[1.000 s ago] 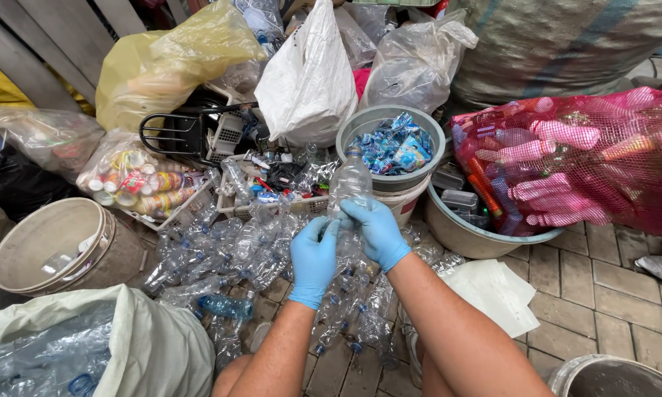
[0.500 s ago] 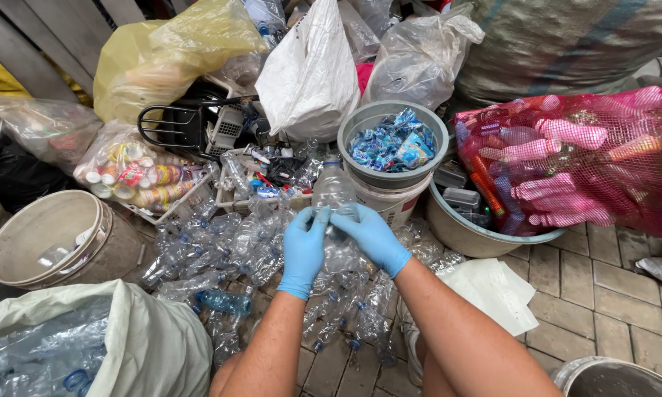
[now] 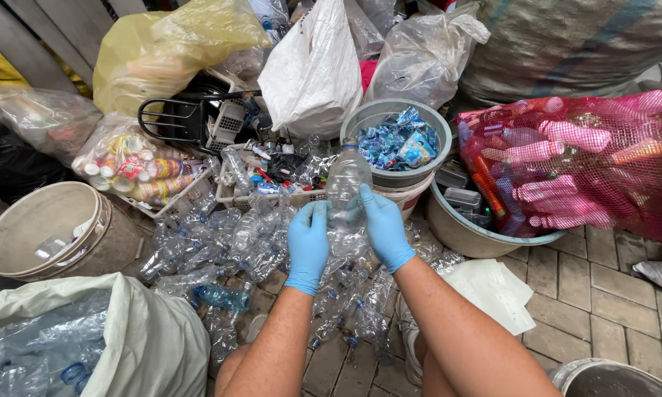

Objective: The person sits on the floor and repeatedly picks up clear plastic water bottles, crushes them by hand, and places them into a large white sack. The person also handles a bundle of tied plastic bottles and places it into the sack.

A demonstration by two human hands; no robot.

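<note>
Both my hands wear blue gloves and grip one clear plastic bottle (image 3: 348, 184), held upright over a heap of crushed clear bottles (image 3: 228, 242). My left hand (image 3: 309, 242) holds its lower left side. My right hand (image 3: 382, 224) wraps the lower right side. The bottle's neck points up, just in front of a grey bucket (image 3: 378, 114) filled with blue wrappers.
A tan bucket (image 3: 37, 235) stands at the left, a sack of clear bottles (image 3: 66, 345) at the lower left. A pink net bag of bottles (image 3: 588, 162) lies at the right over a grey basin (image 3: 470, 231). White and yellow bags and a black basket (image 3: 191, 117) stand behind.
The bottle stays in both hands and has shifted slightly right and up, now standing more upright in front of the grey bucket.
</note>
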